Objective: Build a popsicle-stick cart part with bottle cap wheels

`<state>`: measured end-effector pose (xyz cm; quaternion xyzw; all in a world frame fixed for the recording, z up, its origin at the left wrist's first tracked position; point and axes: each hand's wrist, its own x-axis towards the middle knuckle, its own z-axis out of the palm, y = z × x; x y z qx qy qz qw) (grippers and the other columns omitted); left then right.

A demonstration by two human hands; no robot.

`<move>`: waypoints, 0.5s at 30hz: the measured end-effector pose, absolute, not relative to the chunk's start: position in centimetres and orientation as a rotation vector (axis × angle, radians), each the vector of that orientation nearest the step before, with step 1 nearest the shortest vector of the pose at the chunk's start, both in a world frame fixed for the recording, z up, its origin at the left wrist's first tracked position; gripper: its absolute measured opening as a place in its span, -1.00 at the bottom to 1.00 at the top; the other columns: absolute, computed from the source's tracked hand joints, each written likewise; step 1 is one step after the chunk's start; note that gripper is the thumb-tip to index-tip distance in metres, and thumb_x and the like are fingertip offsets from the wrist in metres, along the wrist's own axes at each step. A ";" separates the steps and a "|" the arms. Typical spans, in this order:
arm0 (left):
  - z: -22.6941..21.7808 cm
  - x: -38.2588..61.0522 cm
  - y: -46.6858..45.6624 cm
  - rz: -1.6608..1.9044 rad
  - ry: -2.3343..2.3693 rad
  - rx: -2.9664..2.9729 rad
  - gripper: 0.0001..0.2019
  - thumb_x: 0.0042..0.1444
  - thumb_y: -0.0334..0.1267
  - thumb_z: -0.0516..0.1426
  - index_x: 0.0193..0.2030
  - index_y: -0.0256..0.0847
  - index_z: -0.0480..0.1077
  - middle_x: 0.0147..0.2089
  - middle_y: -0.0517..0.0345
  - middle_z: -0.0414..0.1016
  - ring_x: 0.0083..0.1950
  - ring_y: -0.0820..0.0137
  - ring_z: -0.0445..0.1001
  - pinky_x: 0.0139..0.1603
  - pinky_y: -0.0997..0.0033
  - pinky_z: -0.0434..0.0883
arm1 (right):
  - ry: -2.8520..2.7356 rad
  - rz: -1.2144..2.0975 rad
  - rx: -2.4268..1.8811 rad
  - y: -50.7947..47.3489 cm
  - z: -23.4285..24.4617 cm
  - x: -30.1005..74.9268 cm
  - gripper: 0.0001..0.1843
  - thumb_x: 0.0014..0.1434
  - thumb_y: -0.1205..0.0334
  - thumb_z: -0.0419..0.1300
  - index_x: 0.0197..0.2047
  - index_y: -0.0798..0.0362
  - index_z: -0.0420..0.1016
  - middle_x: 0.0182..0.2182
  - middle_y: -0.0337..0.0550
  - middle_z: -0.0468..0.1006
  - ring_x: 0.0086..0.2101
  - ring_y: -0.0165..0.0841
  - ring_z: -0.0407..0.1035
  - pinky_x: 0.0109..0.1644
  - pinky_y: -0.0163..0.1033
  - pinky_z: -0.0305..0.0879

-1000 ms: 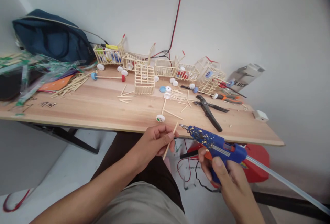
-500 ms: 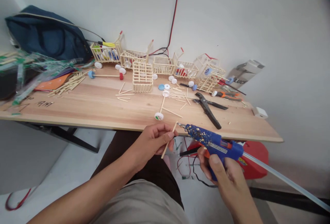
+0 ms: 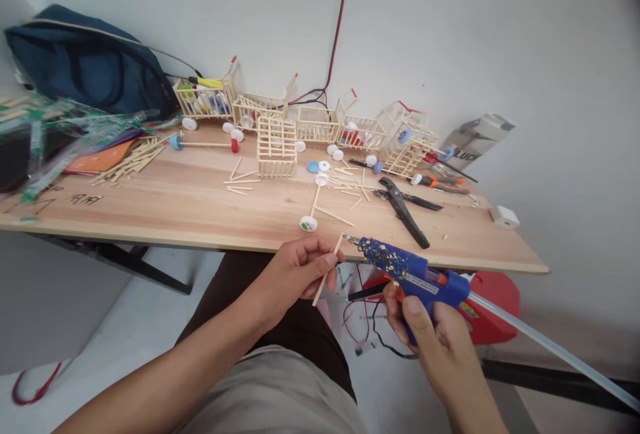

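My left hand (image 3: 300, 269) pinches a thin wooden stick (image 3: 327, 273) just below the front edge of the wooden table (image 3: 190, 211). My right hand (image 3: 430, 334) grips a blue glue gun (image 3: 413, 271), a clear glue rod trailing out of its back to the right. The gun's metal nozzle touches the upper end of the stick. On the table just beyond lies another stick with a white bottle cap (image 3: 309, 223) at each end.
Several stick-built cages (image 3: 276, 147) line the back of the table among loose sticks and caps. Black pliers (image 3: 403, 211) lie to the right, a dark blue bag (image 3: 85, 64) and plastic wrappers at far left. A red object sits on the floor beneath.
Both hands hold almost still with the nozzle at the stick's tip. The view has drifted slightly, so the table sits a little higher in the picture.
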<state>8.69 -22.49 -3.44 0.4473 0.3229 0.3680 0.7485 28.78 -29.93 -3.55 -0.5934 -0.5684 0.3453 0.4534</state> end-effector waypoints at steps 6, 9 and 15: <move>-3.6 8.7 -22.5 0.804 0.703 0.970 -0.72 0.15 -0.07 0.15 -0.23 -0.30 0.35 -0.54 0.25 0.34 -0.61 0.64 0.04 -0.61 0.57 -0.06 | -1.377 0.844 -1.493 -29.9 -3.7 28.9 -0.66 0.24 -0.03 0.09 -0.34 0.10 0.39 -0.60 -0.22 0.36 -0.64 -0.47 0.18 -0.64 -0.37 0.07; -3.7 8.7 -22.5 0.807 0.691 0.974 -0.73 0.16 -0.08 0.14 -0.23 -0.31 0.35 -0.53 0.25 0.35 -0.61 0.65 0.04 -0.61 0.58 -0.05 | -1.401 0.854 -1.496 -29.9 -3.9 29.0 -0.66 0.24 -0.03 0.09 -0.35 0.09 0.38 -0.57 -0.21 0.38 -0.62 -0.46 0.20 -0.62 -0.37 0.11; -3.8 8.7 -22.5 0.817 0.690 0.965 -0.74 0.17 -0.10 0.14 -0.22 -0.30 0.35 -0.54 0.26 0.35 -0.63 0.66 0.02 -0.62 0.58 -0.06 | -1.412 0.853 -1.511 -29.9 -4.2 29.2 -0.66 0.25 -0.04 0.08 -0.34 0.08 0.37 -0.60 -0.24 0.35 -0.62 -0.46 0.18 -0.60 -0.35 0.11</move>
